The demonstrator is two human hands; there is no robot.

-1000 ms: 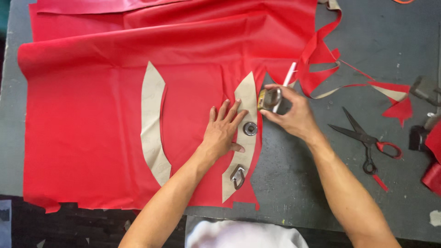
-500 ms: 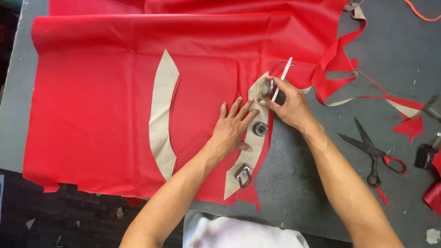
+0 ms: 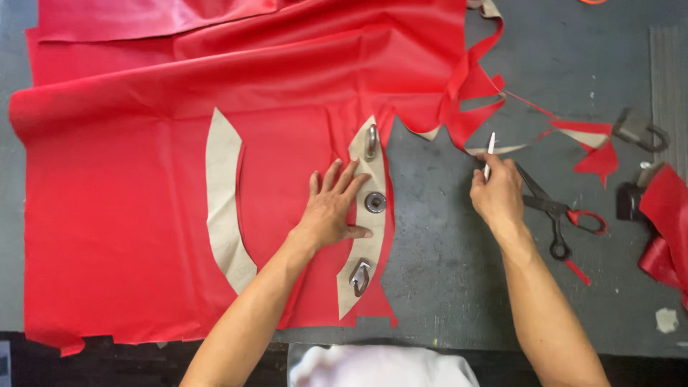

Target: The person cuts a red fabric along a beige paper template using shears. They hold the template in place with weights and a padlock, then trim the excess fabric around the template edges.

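Head camera shows the left hand (image 3: 331,209) pressed flat, fingers spread, on a curved tan paper pattern (image 3: 368,215) lying on red fabric (image 3: 143,179) near its right edge. Three metal weights sit on that pattern: one at the top (image 3: 371,140), a round one (image 3: 375,202) just beside the fingertips, one near the bottom (image 3: 360,276). A second tan pattern (image 3: 223,201) lies further left on the fabric. Off the fabric, the right hand (image 3: 496,195) pinches a thin white marking stick (image 3: 489,154) over the dark grey surface (image 3: 444,287). Red-handled scissors (image 3: 555,215) lie just beside that hand, with red scraps (image 3: 595,147) beyond.
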